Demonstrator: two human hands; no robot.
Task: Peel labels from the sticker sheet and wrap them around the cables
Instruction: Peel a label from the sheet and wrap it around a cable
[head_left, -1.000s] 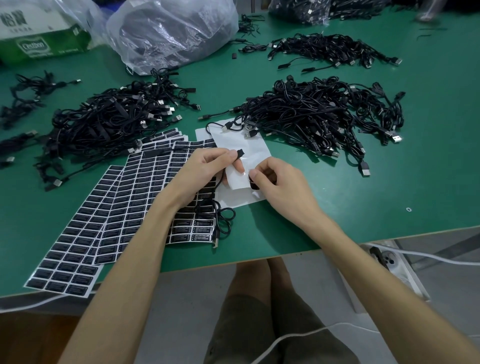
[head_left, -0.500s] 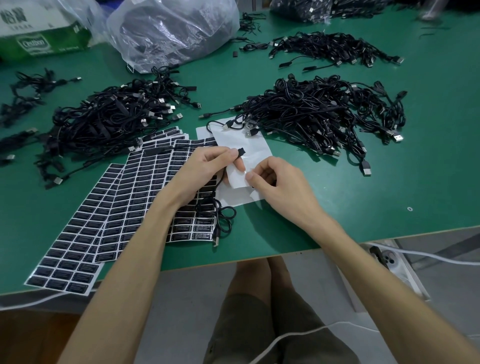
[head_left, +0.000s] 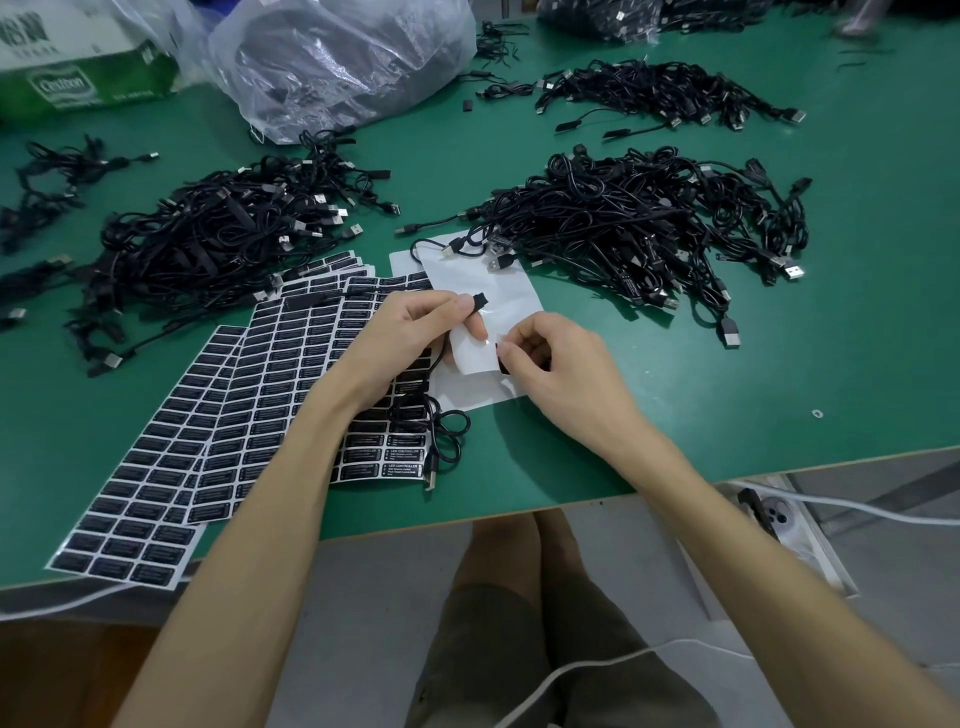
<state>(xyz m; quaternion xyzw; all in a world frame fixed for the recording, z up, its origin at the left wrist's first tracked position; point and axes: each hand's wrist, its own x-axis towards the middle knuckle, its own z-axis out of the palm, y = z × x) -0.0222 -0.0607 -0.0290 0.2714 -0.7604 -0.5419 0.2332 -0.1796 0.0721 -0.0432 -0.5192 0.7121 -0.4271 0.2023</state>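
My left hand pinches the black end piece of a cable between thumb and forefinger; the cable's cord loops down to a coil and a USB plug near the table's front edge. The same hand's lower fingers hold a curled white backing sheet. My right hand pinches a black label at that sheet's right edge. Sheets of black labels fan out under my left forearm.
Piles of black cables lie at the left, right and far right. A clear plastic bag and a green-and-white box stand at the back. A white power strip lies on the floor, right.
My right hand has shifted slightly up and left along the white sheet's edge, fingers tightening on the black label. My left hand keeps the cable end in place.
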